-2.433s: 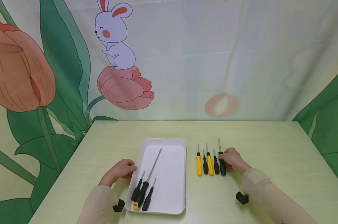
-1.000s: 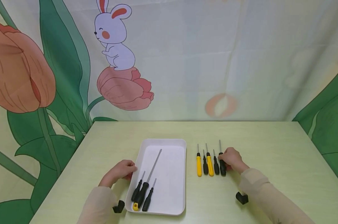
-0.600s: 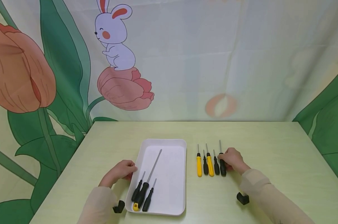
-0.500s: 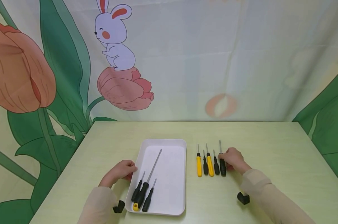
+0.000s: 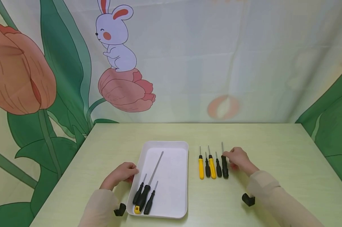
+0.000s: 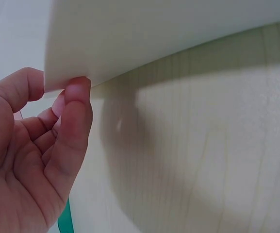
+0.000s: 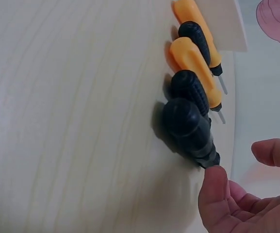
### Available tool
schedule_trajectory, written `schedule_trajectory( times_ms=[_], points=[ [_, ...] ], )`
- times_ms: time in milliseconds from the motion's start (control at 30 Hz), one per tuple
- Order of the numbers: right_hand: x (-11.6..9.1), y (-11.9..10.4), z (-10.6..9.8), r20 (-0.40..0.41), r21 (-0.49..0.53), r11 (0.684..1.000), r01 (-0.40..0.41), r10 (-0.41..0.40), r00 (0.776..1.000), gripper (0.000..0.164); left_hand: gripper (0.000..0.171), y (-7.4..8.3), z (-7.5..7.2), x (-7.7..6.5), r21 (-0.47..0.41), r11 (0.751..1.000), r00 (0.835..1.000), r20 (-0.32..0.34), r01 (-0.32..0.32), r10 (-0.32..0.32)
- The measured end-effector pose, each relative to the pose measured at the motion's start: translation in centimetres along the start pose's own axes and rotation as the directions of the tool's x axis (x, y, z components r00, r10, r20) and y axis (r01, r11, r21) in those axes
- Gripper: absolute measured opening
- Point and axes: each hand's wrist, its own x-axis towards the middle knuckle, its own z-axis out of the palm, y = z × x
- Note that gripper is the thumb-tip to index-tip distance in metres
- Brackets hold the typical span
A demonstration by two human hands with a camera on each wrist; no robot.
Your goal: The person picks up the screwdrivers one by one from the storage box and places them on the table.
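My left hand (image 5: pixel 120 173) pinches the left rim of a white tray (image 5: pixel 173 183), thumb on one side and fingers on the other in the left wrist view. In the tray lie a long black screwdriver (image 5: pixel 144 196) with a yellow handle end and two small black screwdrivers (image 5: pixel 138 194). At the right end of a row on the table is a thick-handled black screwdriver (image 5: pixel 225 168). My right hand (image 5: pixel 239 158) is beside its neck; in the right wrist view a fingertip (image 7: pixel 215 182) is right at the neck, with the thumb (image 7: pixel 271 151) held well apart.
Left of the thick screwdriver stand in line a small black screwdriver (image 5: pixel 218 168), a yellow one (image 5: pixel 212 168), another black one (image 5: pixel 207 169) and another yellow one (image 5: pixel 201 168). They lie just right of the tray on the pale wooden table (image 5: pixel 287 151). A printed curtain (image 5: pixel 182 63) hangs behind.
My right hand has shifted slightly up and right, its fingers loosening from the thick black screwdriver's handle. The screwdriver stays in the row. My left hand and the tray have not moved.
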Motion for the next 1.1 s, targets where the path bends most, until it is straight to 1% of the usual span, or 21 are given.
schedule_trajectory(
  times_ms=[267, 533, 700, 867, 1000, 1100],
  points=[
    [-0.4, -0.3, 0.1, 0.029, 0.028, 0.999, -0.014, 0.013, 0.999, 0.032, 0.013, 0.0, 0.0, -0.1, 0.01, 1.0, 1.0, 0.0, 0.003, -0.003],
    [-1.0, -0.9, 0.2, 0.087, 0.102, 0.995, 0.0, -0.009, 0.996, 0.037, 0.013, -0.2, 0.0, 0.0, 0.005, 1.0, 1.0, 0.001, 0.001, -0.001],
    [-1.2, -1.3, 0.5, 0.116, 0.138, 0.99, -0.014, -0.002, 0.993, 0.039, 0.014, -0.2, 0.0, 0.1, 0.009, 1.0, 1.0, 0.0, 0.007, -0.007],
    [-1.6, -2.1, 1.0, 0.139, 0.14, 0.99, -0.031, 0.011, 0.99, 0.041, 0.014, -0.1, 0.0, 0.2, 0.008, 1.0, 1.0, 0.001, 0.008, -0.008],
    [-2.1, -2.7, 1.4, 0.152, 0.127, 0.991, -0.03, 0.011, 0.988, 0.042, 0.013, -0.1, 0.0, 0.2, 0.002, 1.0, 1.0, 0.005, 0.003, -0.003],
    [-2.5, -3.1, 1.7, 0.17, 0.14, 0.99, -0.029, 0.005, 0.985, 0.042, 0.012, -0.1, 0.0, 0.2, 0.002, 1.0, 1.0, 0.006, -0.002, 0.002]
  ],
)
